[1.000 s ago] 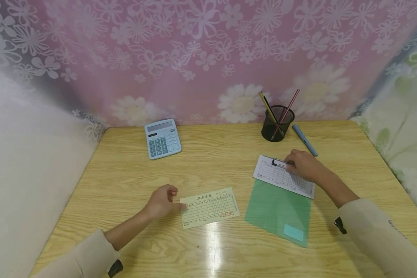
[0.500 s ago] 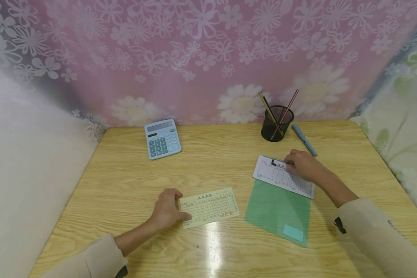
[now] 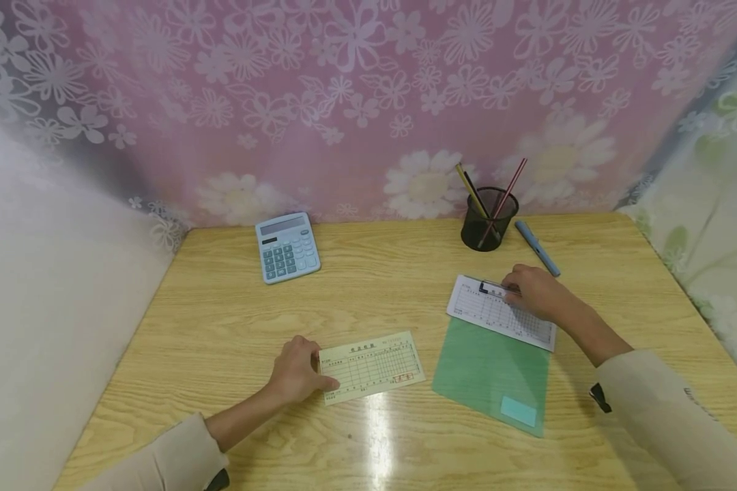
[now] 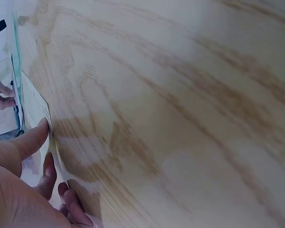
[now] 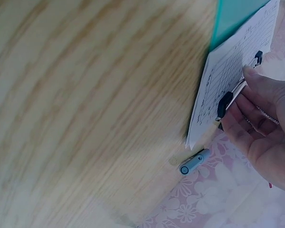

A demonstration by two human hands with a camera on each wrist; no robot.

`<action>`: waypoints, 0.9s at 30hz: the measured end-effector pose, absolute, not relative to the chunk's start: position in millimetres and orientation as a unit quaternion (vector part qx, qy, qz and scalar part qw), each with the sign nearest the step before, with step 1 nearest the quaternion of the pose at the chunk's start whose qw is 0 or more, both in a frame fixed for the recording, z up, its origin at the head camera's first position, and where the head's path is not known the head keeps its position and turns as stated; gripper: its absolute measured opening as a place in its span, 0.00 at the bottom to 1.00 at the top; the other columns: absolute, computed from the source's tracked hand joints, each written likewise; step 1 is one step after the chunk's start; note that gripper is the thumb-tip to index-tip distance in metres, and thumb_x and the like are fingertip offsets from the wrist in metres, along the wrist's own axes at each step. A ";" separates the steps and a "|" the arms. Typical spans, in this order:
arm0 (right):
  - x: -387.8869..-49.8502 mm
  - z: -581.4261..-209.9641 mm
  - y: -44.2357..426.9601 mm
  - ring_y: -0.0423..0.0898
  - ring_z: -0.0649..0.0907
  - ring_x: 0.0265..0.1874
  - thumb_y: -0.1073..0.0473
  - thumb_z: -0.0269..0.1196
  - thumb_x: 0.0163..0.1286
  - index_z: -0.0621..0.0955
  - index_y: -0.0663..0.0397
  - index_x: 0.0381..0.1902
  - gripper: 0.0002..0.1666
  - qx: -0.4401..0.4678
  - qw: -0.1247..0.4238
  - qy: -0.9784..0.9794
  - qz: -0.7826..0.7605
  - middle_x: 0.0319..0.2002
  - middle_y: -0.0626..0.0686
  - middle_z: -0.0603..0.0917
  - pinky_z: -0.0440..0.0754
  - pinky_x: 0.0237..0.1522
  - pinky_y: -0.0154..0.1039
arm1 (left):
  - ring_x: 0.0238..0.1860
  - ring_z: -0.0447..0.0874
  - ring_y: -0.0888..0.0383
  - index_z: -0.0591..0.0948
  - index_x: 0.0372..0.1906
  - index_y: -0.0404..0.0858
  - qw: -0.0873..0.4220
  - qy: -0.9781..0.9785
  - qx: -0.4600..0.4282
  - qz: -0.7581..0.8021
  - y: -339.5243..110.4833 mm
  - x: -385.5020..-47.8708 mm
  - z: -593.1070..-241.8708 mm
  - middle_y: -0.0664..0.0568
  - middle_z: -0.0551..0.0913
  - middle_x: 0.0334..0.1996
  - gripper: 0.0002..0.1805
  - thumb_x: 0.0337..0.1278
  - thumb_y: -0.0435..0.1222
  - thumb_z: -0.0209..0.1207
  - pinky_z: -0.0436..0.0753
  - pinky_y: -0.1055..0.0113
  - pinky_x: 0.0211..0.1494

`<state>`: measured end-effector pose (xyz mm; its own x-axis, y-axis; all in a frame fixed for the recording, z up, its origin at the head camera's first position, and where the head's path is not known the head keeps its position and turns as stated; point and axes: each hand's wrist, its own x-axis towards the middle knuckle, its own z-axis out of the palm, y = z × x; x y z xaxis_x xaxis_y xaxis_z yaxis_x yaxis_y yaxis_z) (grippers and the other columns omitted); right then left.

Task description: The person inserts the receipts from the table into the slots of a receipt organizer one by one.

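Note:
A pale yellow receipt form (image 3: 371,368) with a printed grid and a red stamp lies on the wooden table, left of a green clipboard (image 3: 491,378). My left hand (image 3: 296,372) pinches its left end, thumb on top and fingers at the edge; the left wrist view shows the thumb (image 4: 35,137) on the paper. White printed forms (image 3: 497,314) lie across the clipboard's upper part. At its top, my right hand (image 3: 537,293) grips the wire clip (image 5: 237,90), thumb on the clip and fingers curled behind the edge.
A blue calculator (image 3: 287,247) sits at the back left. A black mesh pen cup (image 3: 490,218) holding several pencils stands at the back right, with a blue pen (image 3: 537,247) beside it. Flowered curtains (image 3: 368,102) border the table.
My left hand has shifted right and closed on the left end of the yellow receipt form. The right hand stays on the clip, and the clipboard has not moved.

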<state>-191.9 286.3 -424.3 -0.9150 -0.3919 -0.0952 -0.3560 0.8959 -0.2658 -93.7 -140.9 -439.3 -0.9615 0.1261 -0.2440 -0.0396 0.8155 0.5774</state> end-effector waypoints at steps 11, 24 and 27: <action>-192.3 -424.6 286.3 0.51 0.80 0.35 0.63 0.65 0.62 0.82 0.67 0.45 0.14 -0.197 0.070 0.970 -0.121 0.36 0.58 0.81 0.80 0.40 0.51 | 0.27 0.67 0.59 0.71 0.19 0.38 0.168 0.915 0.054 0.363 -154.9 -101.3 -443.0 0.54 0.72 0.25 0.18 0.46 0.39 0.70 0.68 0.68 0.29; -192.7 -425.9 285.8 0.48 0.79 0.32 0.63 0.65 0.62 0.82 0.66 0.44 0.14 -0.189 0.075 0.971 -0.126 0.33 0.55 0.80 0.79 0.39 0.50 | 0.23 0.87 0.49 0.63 0.36 0.31 0.258 0.809 0.032 0.527 -162.6 -109.2 -439.5 0.52 0.69 0.17 0.11 0.63 0.30 0.55 0.85 0.62 0.24; -193.4 -427.0 287.0 0.48 0.79 0.32 0.63 0.65 0.62 0.82 0.66 0.44 0.14 -0.191 0.073 0.971 -0.124 0.33 0.55 0.80 0.79 0.38 0.50 | 0.27 0.88 0.50 0.65 0.38 0.29 0.255 0.796 0.020 0.548 -163.5 -110.9 -441.1 0.54 0.65 0.19 0.11 0.60 0.26 0.57 0.87 0.62 0.29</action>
